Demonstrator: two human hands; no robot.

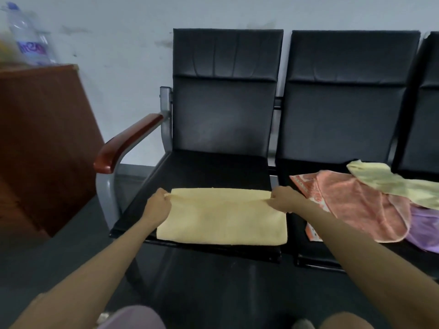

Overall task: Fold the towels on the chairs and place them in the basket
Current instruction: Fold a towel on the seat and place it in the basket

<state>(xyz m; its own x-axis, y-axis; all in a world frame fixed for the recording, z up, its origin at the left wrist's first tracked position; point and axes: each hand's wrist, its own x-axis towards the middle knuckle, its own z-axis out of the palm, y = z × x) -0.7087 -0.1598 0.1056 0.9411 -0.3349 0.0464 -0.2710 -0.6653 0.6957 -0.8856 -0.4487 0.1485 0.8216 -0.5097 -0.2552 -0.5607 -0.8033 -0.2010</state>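
A pale yellow towel (222, 217) lies folded flat on the seat of the left black chair (209, 172). My left hand (158, 204) pinches its far left corner, and my right hand (283, 198) pinches its far right corner. On the neighbouring chair seat (308, 248) lie loose towels: a pink one (363, 205), a light green one (389, 181) on top of it, a purple one (425, 231) and an orange patterned one (306, 184) underneath. No basket is in view.
A brown wooden cabinet (45, 143) stands at the left with a blurred plastic water bottle (28, 39) on top. The left chair has a reddish wooden armrest (126, 141). A third black chair (427, 103) shows at the right edge. Dark floor lies below.
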